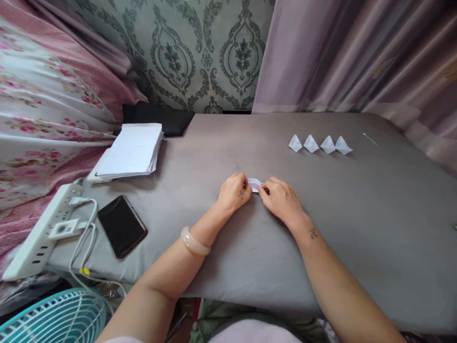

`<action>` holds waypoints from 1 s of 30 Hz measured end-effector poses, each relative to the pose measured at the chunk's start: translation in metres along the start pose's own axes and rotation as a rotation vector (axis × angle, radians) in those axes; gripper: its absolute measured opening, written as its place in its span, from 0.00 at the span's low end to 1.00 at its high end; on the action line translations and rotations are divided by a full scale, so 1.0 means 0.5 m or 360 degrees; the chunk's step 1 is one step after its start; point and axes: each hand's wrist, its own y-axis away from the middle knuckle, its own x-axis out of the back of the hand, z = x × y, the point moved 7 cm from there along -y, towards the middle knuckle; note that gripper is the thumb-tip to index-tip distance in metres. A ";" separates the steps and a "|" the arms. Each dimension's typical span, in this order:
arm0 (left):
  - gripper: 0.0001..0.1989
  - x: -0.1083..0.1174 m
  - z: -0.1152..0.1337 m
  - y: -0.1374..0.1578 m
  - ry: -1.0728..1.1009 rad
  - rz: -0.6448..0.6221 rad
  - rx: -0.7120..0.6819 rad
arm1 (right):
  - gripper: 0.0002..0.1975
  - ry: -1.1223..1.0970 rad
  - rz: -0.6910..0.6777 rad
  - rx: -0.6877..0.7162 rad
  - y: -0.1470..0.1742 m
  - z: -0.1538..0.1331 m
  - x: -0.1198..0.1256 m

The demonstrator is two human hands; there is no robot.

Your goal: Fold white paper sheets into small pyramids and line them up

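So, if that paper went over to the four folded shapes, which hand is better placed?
Probably the right hand: it holds the paper and lies nearer the four folded shapes, farther back on that side. The left hand also holds it, but farther away.

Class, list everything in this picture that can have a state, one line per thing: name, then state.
Left hand: pinching the paper strip's left end
Right hand: pinching its right end
Paper strip: folded, held
Four paper shapes: folded, in a row
Paper stack: piled, edges uneven
Smartphone: screen dark
Charger: plugged into the power strip
Fan: cannot tell whether running
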 end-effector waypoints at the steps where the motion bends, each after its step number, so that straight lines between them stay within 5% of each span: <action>1: 0.05 -0.002 0.001 0.001 -0.0012 -0.0010 -0.0003 | 0.12 -0.0016 -0.0012 -0.0033 -0.001 0.002 -0.002; 8: 0.08 -0.009 0.007 0.008 -0.0045 -0.0008 -0.0016 | 0.08 -0.0070 0.0000 -0.0194 0.001 0.003 0.001; 16: 0.12 -0.001 0.010 0.007 0.0132 0.0119 -0.0100 | 0.09 -0.0186 0.0100 -0.0125 0.003 -0.023 0.003; 19: 0.14 0.014 0.015 0.006 0.0369 0.0284 -0.0161 | 0.08 -0.0434 0.0169 -0.0126 0.002 -0.019 0.001; 22: 0.11 0.018 -0.005 0.000 0.0765 0.0406 0.0004 | 0.08 -0.0696 0.0225 -0.0116 0.003 -0.015 -0.004; 30: 0.08 -0.021 -0.044 -0.016 0.1458 0.0247 0.0324 | 0.06 -0.0731 0.0322 -0.0072 0.010 -0.025 -0.004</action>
